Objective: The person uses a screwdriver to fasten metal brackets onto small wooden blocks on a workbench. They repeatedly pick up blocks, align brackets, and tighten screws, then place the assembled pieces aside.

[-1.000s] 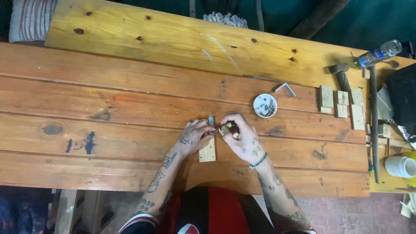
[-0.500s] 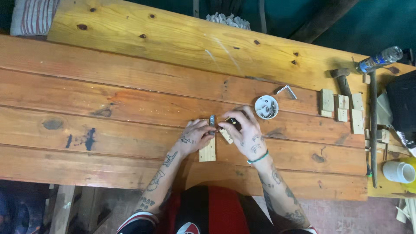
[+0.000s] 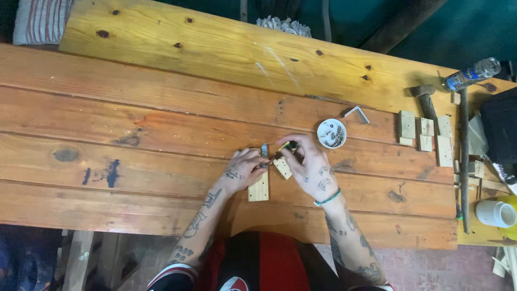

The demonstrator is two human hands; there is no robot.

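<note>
Two small wooden blocks lie at the middle of the table (image 3: 161, 140), both pale and rectangular: the longer block (image 3: 259, 188) points toward the person, and the shorter block (image 3: 282, 167) sits angled just right of its far end. A small metal bracket (image 3: 264, 150) stands at the far end of the longer block. The left hand (image 3: 243, 170) rests against that end, its grip pinching the bracket. The right hand (image 3: 308, 167) bends over the shorter block with its grip pressed around a small dark tool with a yellow-green part (image 3: 289, 145).

One round white dish (image 3: 331, 133) stands just beyond the right hand, holding a heap of small metal screws. One bent metal angle piece (image 3: 356, 112) lies near it. Farther right about five more pale wooden offcuts (image 3: 424, 133) lie in a cluster, beside one hammer (image 3: 425, 99), one long thin dark rod (image 3: 463, 161), one clear plastic bottle (image 3: 471, 73) and one white cup (image 3: 495, 213).

The table is made of broad, knotty, orange-varnished planks.
</note>
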